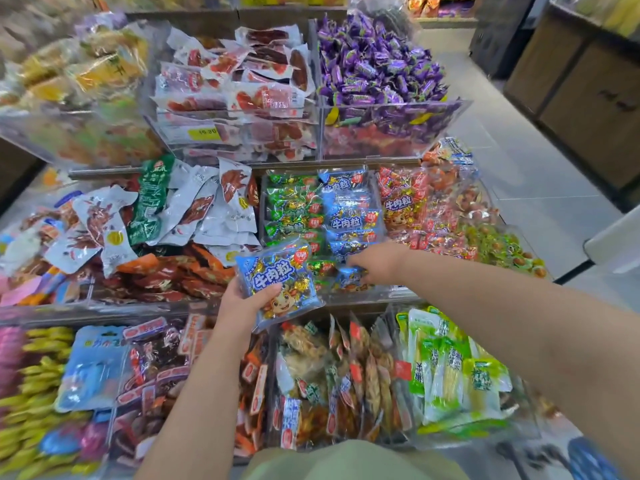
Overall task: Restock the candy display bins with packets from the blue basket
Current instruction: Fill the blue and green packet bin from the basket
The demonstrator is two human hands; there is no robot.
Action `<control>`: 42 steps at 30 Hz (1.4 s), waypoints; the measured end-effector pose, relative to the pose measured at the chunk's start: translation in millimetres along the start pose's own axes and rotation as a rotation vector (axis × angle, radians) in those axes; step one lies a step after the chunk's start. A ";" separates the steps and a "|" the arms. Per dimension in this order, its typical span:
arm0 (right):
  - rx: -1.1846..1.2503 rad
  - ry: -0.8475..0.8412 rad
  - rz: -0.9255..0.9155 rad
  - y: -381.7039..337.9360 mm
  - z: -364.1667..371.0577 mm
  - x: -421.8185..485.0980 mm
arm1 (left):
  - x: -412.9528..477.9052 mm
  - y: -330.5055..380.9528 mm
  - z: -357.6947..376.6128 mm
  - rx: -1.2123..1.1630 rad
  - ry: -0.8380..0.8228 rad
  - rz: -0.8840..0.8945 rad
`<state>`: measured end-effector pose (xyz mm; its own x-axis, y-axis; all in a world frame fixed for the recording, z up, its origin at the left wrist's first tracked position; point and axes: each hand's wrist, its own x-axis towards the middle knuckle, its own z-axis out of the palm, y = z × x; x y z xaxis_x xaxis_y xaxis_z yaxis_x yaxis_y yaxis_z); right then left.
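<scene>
My left hand (242,303) grips a blue candy packet (280,284) with a cartoon cow, held just in front of the middle-tier bin. My right hand (375,263) reaches into that clear bin (398,292), fingers down on a blue packet (349,277) at the near end of the blue row (349,216). Green packets (292,206) fill the row to the left. A blue rim at the bottom right corner, possibly the blue basket (588,460), is blurred and mostly cut off.
Red packets (405,202) lie right of the blue row. Purple candies (377,71) and red-white packets (239,84) fill upper bins. White and brown packets (180,216) lie to the left. Lower bins hold green packs (450,368) and brown snacks (349,375). Tiled aisle floor (519,161) runs on the right.
</scene>
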<state>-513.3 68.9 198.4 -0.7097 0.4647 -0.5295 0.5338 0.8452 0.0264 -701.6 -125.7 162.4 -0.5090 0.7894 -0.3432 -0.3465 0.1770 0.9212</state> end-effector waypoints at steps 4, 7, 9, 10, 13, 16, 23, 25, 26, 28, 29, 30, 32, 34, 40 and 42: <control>-0.110 0.012 0.016 -6.9 -11.2 12.3 | 2.8 -1.8 4.9 0.021 -0.007 0.009; -0.185 0.034 0.042 -14.1 -6.7 19.7 | 4.6 -0.8 5.1 0.006 -0.020 0.005; -0.148 0.043 0.064 -17.0 3.4 21.4 | 4.0 1.3 6.0 -0.020 -0.024 0.011; -0.116 0.036 0.057 -16.4 5.3 21.5 | 3.4 2.4 7.0 -0.032 -0.023 0.015; 0.050 -0.040 -0.023 -7.5 -0.6 18.0 | 5.7 4.4 10.7 -0.021 -0.022 0.031; 0.352 -0.050 -0.042 3.6 -17.3 5.3 | 9.6 5.6 18.1 -0.023 -0.026 0.040; 1.299 0.260 0.010 36.8 -55.2 -21.0 | 15.6 12.0 55.1 0.041 -0.186 0.074; 1.334 0.181 -0.062 38.6 -52.1 -24.2 | 16.3 11.2 66.6 0.043 -0.266 0.051; 1.332 0.172 -0.060 39.0 -49.0 -25.3 | 16.5 10.6 70.9 0.037 -0.302 0.029; 1.262 0.202 -0.001 40.7 -43.7 -27.3 | 16.5 9.6 77.3 0.036 -0.374 -0.009; 1.174 0.200 0.008 41.3 -40.7 -27.8 | 16.5 8.8 80.0 0.043 -0.401 -0.020; 1.075 0.172 -0.008 42.2 -37.0 -27.1 | 16.4 7.5 82.1 0.054 -0.418 -0.027; 0.938 0.106 -0.036 41.7 -29.7 -25.0 | 15.6 5.1 85.2 0.089 -0.441 -0.035; 0.908 0.158 -0.031 42.8 -27.6 -26.2 | 14.9 2.5 85.3 0.155 -0.442 -0.040; 1.047 0.520 0.075 77.6 -42.5 -39.1 | 13.4 -7.5 65.1 0.401 -0.289 0.034; 0.865 0.483 0.045 76.3 -43.3 -38.5 | 12.7 -11.8 62.3 0.466 -0.312 0.024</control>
<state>-465.2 126.9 257.5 -0.6888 0.7122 -0.1358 0.5805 0.4295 -0.6917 -654.9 -81.1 158.7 -0.2304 0.9205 -0.3157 0.0829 0.3418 0.9361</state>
